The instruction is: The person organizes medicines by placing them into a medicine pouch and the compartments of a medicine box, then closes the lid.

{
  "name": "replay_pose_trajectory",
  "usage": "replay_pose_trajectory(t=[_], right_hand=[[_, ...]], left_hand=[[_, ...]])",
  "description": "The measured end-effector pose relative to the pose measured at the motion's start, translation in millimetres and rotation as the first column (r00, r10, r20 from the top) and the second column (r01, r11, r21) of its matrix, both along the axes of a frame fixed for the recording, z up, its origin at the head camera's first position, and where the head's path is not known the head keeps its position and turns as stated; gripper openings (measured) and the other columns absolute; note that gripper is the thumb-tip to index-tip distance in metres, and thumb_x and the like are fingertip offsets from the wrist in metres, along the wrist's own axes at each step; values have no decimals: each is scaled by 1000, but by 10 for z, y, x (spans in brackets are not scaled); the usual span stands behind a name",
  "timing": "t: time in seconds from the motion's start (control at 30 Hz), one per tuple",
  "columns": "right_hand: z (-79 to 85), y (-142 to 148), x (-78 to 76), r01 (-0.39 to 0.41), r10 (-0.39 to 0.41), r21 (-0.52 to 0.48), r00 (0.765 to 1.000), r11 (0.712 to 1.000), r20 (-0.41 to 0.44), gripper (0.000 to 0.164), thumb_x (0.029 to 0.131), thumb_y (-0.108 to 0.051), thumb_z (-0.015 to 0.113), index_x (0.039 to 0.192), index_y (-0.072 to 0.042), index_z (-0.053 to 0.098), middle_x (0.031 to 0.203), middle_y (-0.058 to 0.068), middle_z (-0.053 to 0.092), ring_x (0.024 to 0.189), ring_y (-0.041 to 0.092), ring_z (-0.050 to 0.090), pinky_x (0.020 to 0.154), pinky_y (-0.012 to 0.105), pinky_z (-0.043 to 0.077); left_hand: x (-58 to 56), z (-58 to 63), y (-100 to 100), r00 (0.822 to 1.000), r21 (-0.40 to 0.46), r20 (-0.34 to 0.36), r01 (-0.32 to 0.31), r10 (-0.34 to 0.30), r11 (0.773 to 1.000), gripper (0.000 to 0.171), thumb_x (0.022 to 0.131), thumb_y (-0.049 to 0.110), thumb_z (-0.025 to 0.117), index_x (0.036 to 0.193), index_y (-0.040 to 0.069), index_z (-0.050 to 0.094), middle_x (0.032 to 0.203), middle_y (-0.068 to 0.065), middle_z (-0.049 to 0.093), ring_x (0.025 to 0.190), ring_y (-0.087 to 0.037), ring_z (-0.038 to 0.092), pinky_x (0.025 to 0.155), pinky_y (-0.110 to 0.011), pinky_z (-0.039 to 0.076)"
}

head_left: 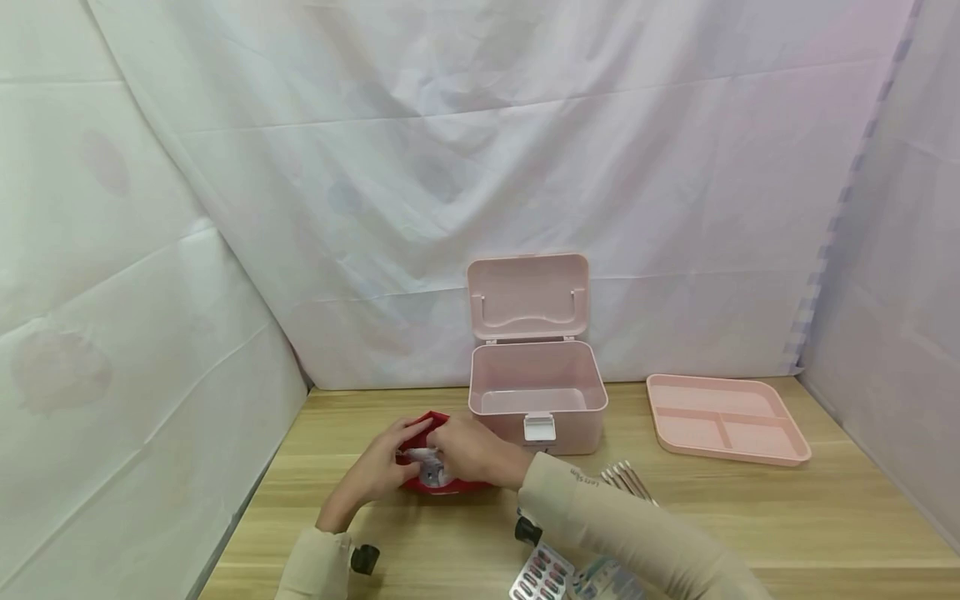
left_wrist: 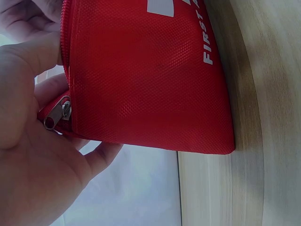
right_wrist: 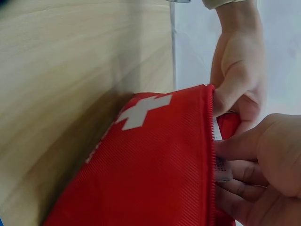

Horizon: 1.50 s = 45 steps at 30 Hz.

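Note:
A red first aid pouch (left_wrist: 141, 80) with a white cross and white lettering stands on the table, its zipper undone along the top. At the zipped end, my left hand (head_left: 372, 469) grips the mouth of the pouch, holding it apart; the metal zip pull (left_wrist: 57, 114) hangs beside the palm. My right hand (head_left: 474, 450) reaches in at the mouth and pinches a whitish, partly clear packet (head_left: 431, 468) with small dark print. In the right wrist view the pouch wall and fingers hide most of this packet (right_wrist: 223, 170), so its exact kind is unclear.
Behind the pouch stands a pink box (head_left: 562, 429) with its lid up. A pink divided tray (head_left: 727, 414) lies at right. Near the right forearm are several cotton swabs (head_left: 628, 481), a capsule blister pack (head_left: 542, 575) and a clear bluish package (head_left: 607, 580).

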State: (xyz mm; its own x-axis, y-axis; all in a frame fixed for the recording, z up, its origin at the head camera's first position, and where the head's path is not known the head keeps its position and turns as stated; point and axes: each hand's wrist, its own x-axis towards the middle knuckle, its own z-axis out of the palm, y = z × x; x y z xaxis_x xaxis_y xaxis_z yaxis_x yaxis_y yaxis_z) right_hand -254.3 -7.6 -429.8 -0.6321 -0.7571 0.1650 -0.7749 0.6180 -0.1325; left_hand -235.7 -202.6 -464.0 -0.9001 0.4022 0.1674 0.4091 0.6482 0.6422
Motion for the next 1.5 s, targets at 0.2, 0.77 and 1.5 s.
replay_pose_trajectory(t=[0.2, 0.77, 1.5], right_hand=[[-53, -42, 39, 54, -55, 20, 996, 998, 71, 14, 83, -15, 77, 96, -18, 76, 87, -7, 73, 70, 6, 58, 79, 24, 56], [-197, -102, 95, 90, -81, 111, 993, 990, -81, 22, 80, -23, 81, 101, -22, 74, 90, -6, 73, 79, 7, 67, 78, 29, 59], [-197, -134, 96, 59, -10, 210, 973, 976, -229, 45, 75, -33, 87, 117, -25, 75, 119, 0, 66, 105, 16, 57, 99, 28, 49]], left_hand=[[-6, -10, 2, 1000, -1, 6, 4, -4, 1000, 69, 81, -7, 72, 144, 12, 53, 140, -11, 51, 125, -31, 51, 101, -51, 47], [6, -38, -2, 1000, -2, 3, -5, 5, 1000, 68, 81, -6, 72, 144, 13, 53, 140, -10, 51, 124, -31, 51, 99, -51, 48], [55, -5, -192, 998, 133, -43, 49, -43, 990, 45, 85, 21, 80, 127, 21, 64, 131, -4, 59, 114, -25, 58, 88, -32, 54]])
